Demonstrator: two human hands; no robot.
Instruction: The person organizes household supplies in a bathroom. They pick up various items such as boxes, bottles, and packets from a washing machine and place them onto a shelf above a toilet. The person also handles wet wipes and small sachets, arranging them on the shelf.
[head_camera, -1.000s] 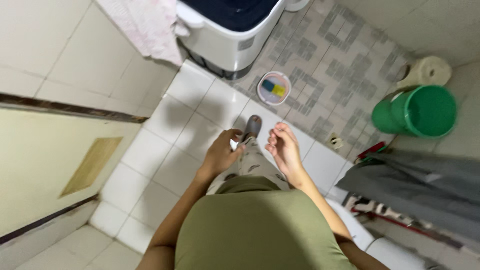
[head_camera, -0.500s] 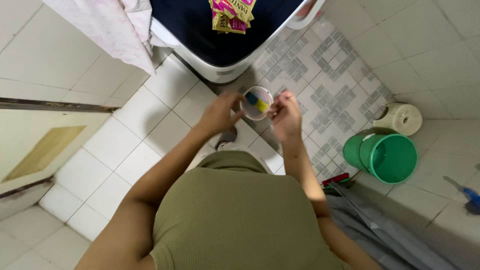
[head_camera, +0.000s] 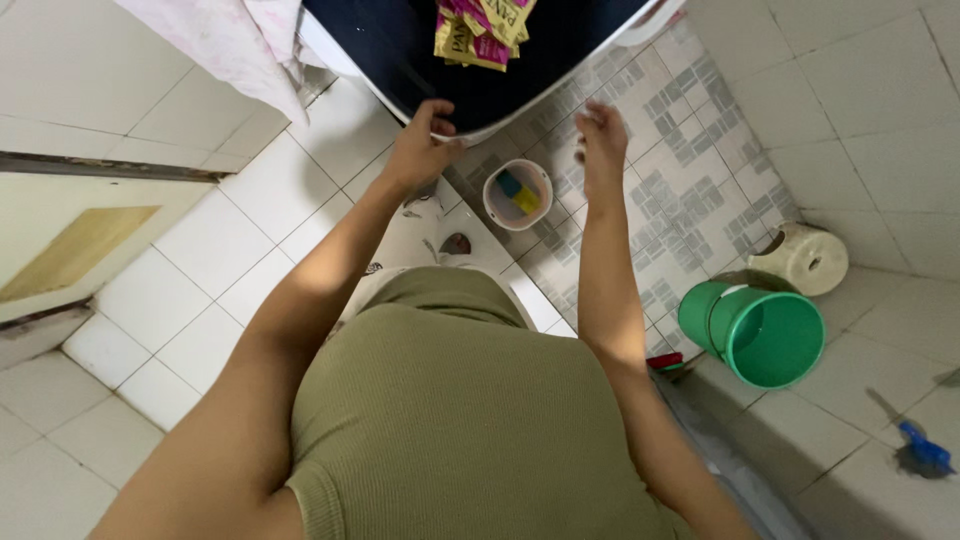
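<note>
Down on the patterned floor tiles sat one small round white tub (head_camera: 517, 193) holding one blue and one yellow piece, just below and between the two hands. One left hand (head_camera: 418, 148) curled loosely at the rim of the dark-topped washing machine (head_camera: 400, 45), touching its edge; nothing showed in its grip. One right hand (head_camera: 601, 128) hung loosely curled above the floor, holding nothing visible. Several pink and gold sachets (head_camera: 480, 25) lay on the machine, cut off at the top, so their count was unclear. One green bucket (head_camera: 765, 333) stood to the right near one pale stool (head_camera: 805, 260). Half a second before, both hands had been closed around the tub; now both had lifted away toward the machine.
</note>
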